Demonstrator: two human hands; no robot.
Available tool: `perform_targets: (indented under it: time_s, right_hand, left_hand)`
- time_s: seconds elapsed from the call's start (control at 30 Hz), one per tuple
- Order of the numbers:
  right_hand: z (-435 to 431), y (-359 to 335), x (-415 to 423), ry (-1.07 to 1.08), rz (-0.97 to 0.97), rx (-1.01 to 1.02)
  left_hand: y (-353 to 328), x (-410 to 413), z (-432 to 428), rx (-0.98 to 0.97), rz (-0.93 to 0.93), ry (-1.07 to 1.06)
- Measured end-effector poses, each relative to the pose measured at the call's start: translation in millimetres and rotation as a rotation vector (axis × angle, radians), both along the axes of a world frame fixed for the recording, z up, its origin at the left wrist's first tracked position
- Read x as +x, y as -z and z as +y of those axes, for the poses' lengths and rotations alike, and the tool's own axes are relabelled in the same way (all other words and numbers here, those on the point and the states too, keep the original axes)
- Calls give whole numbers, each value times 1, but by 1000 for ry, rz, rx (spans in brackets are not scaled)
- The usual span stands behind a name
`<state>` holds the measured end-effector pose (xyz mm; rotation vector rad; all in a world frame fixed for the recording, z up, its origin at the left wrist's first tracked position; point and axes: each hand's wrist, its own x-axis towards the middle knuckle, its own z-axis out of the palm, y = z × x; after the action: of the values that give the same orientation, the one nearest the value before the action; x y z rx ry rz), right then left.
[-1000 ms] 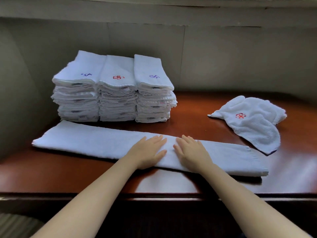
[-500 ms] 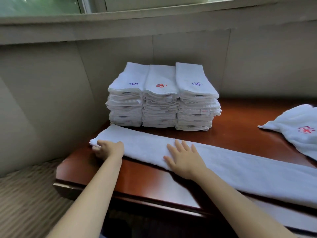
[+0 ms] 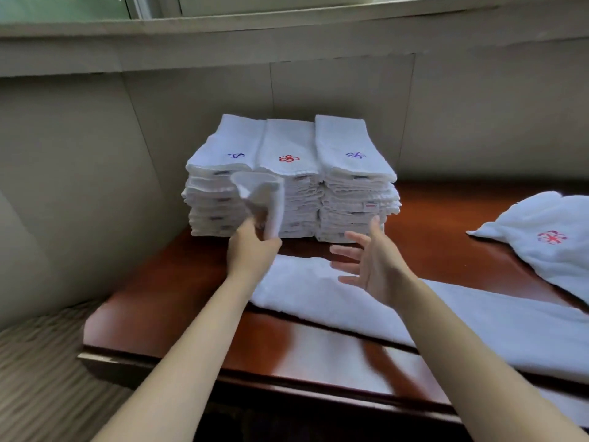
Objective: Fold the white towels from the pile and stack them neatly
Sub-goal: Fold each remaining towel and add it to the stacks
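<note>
Left hand (image 3: 253, 247) grips the raised end of the long white terry towel (image 3: 414, 314), whose long axis runs rightward across the reddish wooden tabletop (image 3: 165, 301); your right hand (image 3: 373, 266) hovers open, nearer its middle.

Glossy reddish-brown wooden tabletop (image 3: 178, 301) against beige panelled wall (image 3: 478, 116) — window ledge (image 3: 287, 27) above, greenish glass (image 3: 60, 8) top left; striped carpet (image 3: 41, 378) below.

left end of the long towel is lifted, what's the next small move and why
Probably carry that end rightward over the long towel to fold it. The left hand grips the raised end, the rest lies flat on the table, and the right hand hovers open above it.
</note>
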<state>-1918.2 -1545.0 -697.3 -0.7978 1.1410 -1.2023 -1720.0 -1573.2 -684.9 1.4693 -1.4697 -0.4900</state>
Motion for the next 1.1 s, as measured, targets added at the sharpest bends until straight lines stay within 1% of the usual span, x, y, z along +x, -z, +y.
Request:
perform_targets:
  time_s: [0.03,0.07,0.13,0.17,0.2,0.23,0.27,0.3,0.33,0.4,0.43,0.53,0.6,0.7,0.77,0.8,0.87,0.9,0.93,1.0,1.1]
  right_hand:
    - [1,-7,-12,30,-136,32]
    - [3,-11,-24,26,-209,55]
    - [12,-13,-42,-18,-277,118]
    - [17,-10,-45,-17,-261,159]
    - [22,-7,-44,9,-173,192]
    - [25,-3,-44,54,-23,200]
    - [26,2,-44,120,142,198]
    - [27,7,-43,179,269,174]
    - [27,11,-44,208,351,153]
    - [29,11,-47,200,424,132]
    - [31,7,-51,198,462,113]
    - [39,-16,-74,239,574,22]
    - [51,-33,-101,290,637,-26]
    - [80,-48,-149,387,636,-36]
    - [102,-46,-177,473,625,13]
    - [111,-42,-188,502,642,49]
    - [125,-26,-206,520,697,125]
    - [129,-17,-213,513,737,169]
    - [131,-8,-218,517,773,218]
    - [134,8,-227,527,789,300]
    - [134,15,-234,528,717,310]
  left_hand:
    - [0,-14,8,-41,-136,128]
    - [2,-27,17,-73,-275,261]
    - [11,-49,33,-113,-515,532]
    - [16,-56,40,-117,-609,642]
    - [21,-61,45,-105,-681,719]
    - [24,-64,49,-88,-727,761]
    - [25,-65,52,-74,-738,778]
    - [25,-64,53,-67,-709,780]
    - [23,-63,52,-67,-653,764]
    - [16,-58,48,-95,-539,681]
    - [12,-56,44,-115,-512,615]
    - [7,-49,28,-162,-506,407]
    - [9,-48,16,-110,-484,309]
    - [16,-55,1,108,-449,254]
    - [24,-67,-5,293,-472,300]
    - [29,-74,-6,378,-447,336]
    - [35,-91,-2,538,-286,409]
    - [36,-99,0,588,-216,426]
    - [35,-104,1,612,-204,436]
    - [36,-113,2,612,-298,438]
    - [37,-120,3,590,-466,406]
